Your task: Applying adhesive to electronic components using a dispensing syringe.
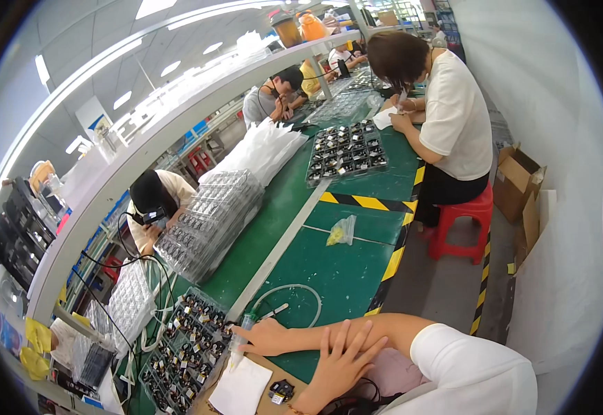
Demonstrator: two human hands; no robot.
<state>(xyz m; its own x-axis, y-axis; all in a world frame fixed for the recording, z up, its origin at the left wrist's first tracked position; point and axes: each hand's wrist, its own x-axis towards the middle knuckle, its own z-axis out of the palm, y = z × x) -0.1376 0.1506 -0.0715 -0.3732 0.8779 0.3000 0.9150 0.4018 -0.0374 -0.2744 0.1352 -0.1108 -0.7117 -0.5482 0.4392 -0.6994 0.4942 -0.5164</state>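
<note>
My right hand (265,337) reaches in from the right, its fingers closed round a clear syringe (236,357) with a green top and a thin hose. Beside it lies a clear tray (145,379) whose compartments hold many small black parts with white and yellow bits. My left hand (346,360) lies with fingers spread across my right forearm and holds nothing. Below the right hand, a white paper sheet (241,387) rests on brown cardboard (265,400), with one small black part (281,392) near it. The syringe's tip is hard to make out.
A pen-like tool (275,311) and a small bag with yellow contents (341,232) lie on the green table (294,259). Stacked clear trays (208,225) and another filled tray (346,151) stand farther off. A co-worker (453,104) sits on a red stool (462,225).
</note>
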